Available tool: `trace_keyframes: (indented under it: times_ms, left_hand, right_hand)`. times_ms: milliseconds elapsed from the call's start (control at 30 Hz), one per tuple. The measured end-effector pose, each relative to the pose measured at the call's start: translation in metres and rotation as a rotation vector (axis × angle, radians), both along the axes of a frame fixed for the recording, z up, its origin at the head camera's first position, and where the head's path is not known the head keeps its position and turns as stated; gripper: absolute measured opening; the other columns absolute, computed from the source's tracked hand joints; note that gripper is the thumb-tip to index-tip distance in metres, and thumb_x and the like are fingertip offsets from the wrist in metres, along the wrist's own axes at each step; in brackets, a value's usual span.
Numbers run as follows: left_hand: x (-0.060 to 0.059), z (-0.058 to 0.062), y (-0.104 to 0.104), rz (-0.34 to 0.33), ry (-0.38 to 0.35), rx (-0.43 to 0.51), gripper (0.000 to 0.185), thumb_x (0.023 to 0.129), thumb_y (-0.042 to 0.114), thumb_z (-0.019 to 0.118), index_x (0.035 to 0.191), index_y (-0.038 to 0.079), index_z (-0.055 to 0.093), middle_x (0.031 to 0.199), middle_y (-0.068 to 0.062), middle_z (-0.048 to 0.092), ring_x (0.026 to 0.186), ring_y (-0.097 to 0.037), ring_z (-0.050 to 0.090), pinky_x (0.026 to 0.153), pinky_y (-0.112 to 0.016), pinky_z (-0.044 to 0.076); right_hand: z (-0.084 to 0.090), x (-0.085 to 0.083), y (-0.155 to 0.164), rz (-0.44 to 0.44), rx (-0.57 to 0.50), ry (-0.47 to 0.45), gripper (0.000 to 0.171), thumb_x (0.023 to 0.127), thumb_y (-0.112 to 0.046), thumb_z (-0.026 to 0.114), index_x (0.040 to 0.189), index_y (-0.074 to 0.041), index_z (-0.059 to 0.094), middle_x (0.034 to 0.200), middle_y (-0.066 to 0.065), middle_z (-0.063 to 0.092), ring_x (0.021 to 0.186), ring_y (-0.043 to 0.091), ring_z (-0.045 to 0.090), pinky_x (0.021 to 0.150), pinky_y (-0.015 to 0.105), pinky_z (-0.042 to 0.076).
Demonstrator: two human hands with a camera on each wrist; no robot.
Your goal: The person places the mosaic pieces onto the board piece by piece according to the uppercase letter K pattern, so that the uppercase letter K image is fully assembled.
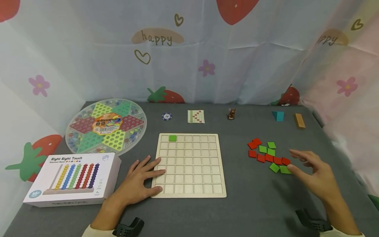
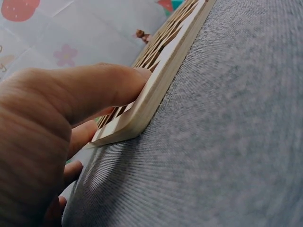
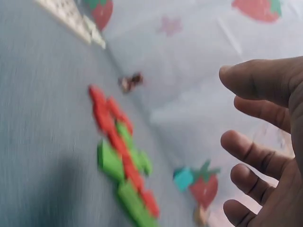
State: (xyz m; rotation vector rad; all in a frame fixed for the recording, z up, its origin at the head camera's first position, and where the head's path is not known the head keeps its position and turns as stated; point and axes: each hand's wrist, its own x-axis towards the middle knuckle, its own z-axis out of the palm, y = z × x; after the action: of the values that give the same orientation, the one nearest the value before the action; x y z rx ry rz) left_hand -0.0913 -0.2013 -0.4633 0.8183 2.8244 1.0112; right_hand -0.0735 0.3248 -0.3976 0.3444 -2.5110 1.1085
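A pale wooden grid board (image 1: 222, 164) lies flat on the grey cloth, with one green square tile (image 1: 172, 138) in its far row near the left corner. My left hand (image 1: 134, 182) rests on the board's left edge with fingers spread; in the left wrist view the thumb (image 2: 113, 85) touches the rim near a corner. To the right lies a loose group of red tiles (image 1: 261, 158) and green tiles (image 1: 274, 168). My right hand (image 1: 315, 172) hovers at the right of this group, thumb and fingers apart, with nothing held.
At the left are a round Chinese checkers set (image 1: 142, 131) and a white bead-toy box (image 1: 72, 179). Along the back stand a poker chip (image 1: 167, 116), a small pattern card (image 1: 196, 116), a mouse figurine (image 1: 231, 114), a blue block (image 1: 278, 116) and a wooden block (image 1: 299, 121).
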Motion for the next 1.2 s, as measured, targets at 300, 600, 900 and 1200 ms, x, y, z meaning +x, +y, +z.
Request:
trace_keyframes:
  times_ms: [300, 600, 900, 1200]
  left_hand:
    - [0.001, 0.001, 0.000, 0.006, -0.001, 0.003, 0.054, 0.083, 0.044, 0.073, 0.130, 0.020, 0.065, 0.152, -0.003, 0.036, 0.142, -0.035, 0.019, 0.110, -0.057, 0.002]
    - [0.001, 0.002, 0.001, 0.007, 0.009, -0.003, 0.053, 0.082, 0.043, 0.074, 0.129, 0.019, 0.066, 0.151, -0.004, 0.038, 0.141, -0.036, 0.020, 0.109, -0.058, 0.003]
    - [0.002, 0.001, 0.000, 0.011, 0.003, 0.001, 0.054, 0.082, 0.043, 0.074, 0.130, 0.020, 0.065, 0.152, -0.003, 0.037, 0.142, -0.035, 0.019, 0.110, -0.058, 0.002]
    - [0.002, 0.002, 0.000, 0.006, 0.009, 0.000, 0.053, 0.083, 0.043, 0.074, 0.129, 0.019, 0.066, 0.151, -0.004, 0.037, 0.141, -0.036, 0.020, 0.109, -0.058, 0.003]
  right_hand:
    - [-0.029, -0.002, 0.036, -0.100, 0.102, -0.137, 0.044, 0.087, -0.012, 0.074, 0.128, -0.002, 0.062, 0.109, -0.002, 0.061, 0.091, 0.004, 0.049, 0.071, 0.020, 0.040]
    - [-0.045, -0.006, 0.054, -0.082, 0.209, -0.268, 0.045, 0.086, -0.014, 0.074, 0.125, 0.005, 0.060, 0.108, 0.018, 0.056, 0.091, 0.016, 0.048, 0.068, 0.029, 0.041]
    - [-0.049, -0.014, 0.055, -0.041, 0.328, -0.256, 0.037, 0.084, -0.011, 0.075, 0.117, 0.003, 0.065, 0.105, 0.020, 0.052, 0.091, 0.037, 0.046, 0.067, 0.053, 0.038]
    - [-0.044, -0.001, 0.054, -0.119, 0.277, -0.175, 0.026, 0.087, -0.011, 0.074, 0.111, -0.001, 0.068, 0.087, 0.007, 0.056, 0.067, 0.003, 0.048, 0.050, 0.025, 0.039]
